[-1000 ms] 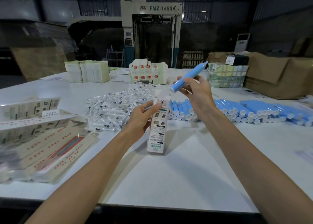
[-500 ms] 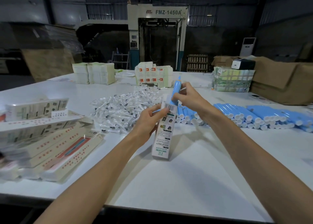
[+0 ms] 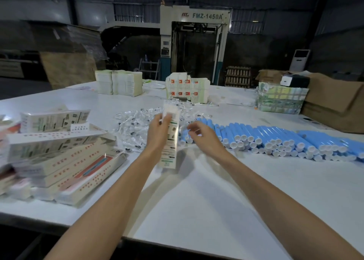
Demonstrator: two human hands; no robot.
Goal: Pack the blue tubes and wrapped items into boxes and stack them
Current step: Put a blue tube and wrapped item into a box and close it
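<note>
Holding box (image 3: 169,158), tube gone, right hand (image 3: 201,134) empty

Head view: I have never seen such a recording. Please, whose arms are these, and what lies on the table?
No robot here: a camera worn on a person's head looks down along their own bare arms. The left hand grips a tall box upright. The right hand hovers beside it, fingers curled; blur hides whether it holds anything. On the white table, blue tubes lie at right, wrapped items in the middle, more boxes piled at left.
</note>
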